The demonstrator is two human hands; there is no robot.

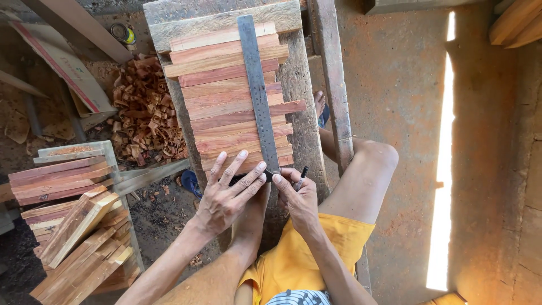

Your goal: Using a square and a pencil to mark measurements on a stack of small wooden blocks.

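Note:
A row of several reddish wooden strips (223,96) lies side by side across a worn wooden bench (305,113). A long metal ruler (257,85) runs lengthwise over them. My left hand (228,192) presses flat with spread fingers on the nearest strips, touching the ruler's near end. My right hand (296,195) sits just right of the ruler's end and grips a dark pen (302,176), tip close to the ruler's edge.
Stacks of similar cut strips (73,226) sit at the lower left. A heap of small wood offcuts (144,113) lies on the ground left of the bench. My bare knees straddle the bench; a bright sunlit stripe (443,169) crosses the floor at right.

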